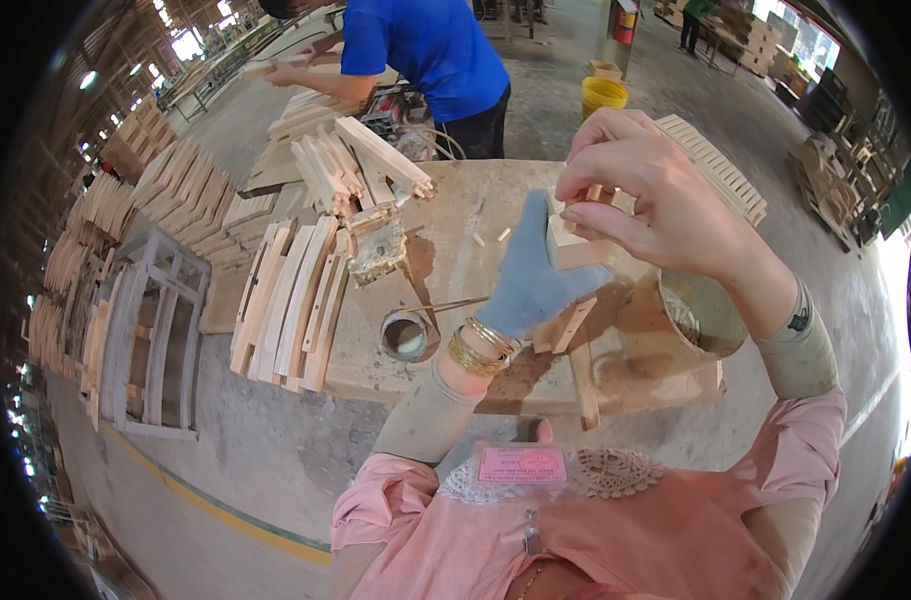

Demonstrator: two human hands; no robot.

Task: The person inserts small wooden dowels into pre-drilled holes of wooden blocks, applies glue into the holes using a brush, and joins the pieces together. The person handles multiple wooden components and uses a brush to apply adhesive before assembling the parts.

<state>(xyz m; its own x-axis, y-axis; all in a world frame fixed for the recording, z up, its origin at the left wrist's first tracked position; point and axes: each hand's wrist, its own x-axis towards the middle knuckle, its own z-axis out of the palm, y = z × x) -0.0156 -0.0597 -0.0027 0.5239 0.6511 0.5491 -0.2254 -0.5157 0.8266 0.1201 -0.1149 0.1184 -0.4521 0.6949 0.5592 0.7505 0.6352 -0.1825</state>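
Note:
My left hand [535, 270], in a blue-grey glove, is wrapped round a pale wooden piece [573, 250] held up above the workbench [455, 200]. My bare right hand [640, 185] is closed in a pinch just over that piece's end. Small bits of wood that look like dowels [595, 191] show between its fingers and partly behind them. Two loose dowels [503, 235] lie on the bench left of the glove. Near my left wrist stands a cup [405, 336] with whitish liquid inside, a thin stick [445, 305] resting across its rim.
Curved wooden slats [290, 300] line the bench's left end, with stacked wooden parts [350, 165] behind. A round container [710, 315] stands at the right. Across the bench a person in a blue shirt [425, 55] works. Beyond are a yellow bucket [603, 95] and, left, a grey frame [155, 345].

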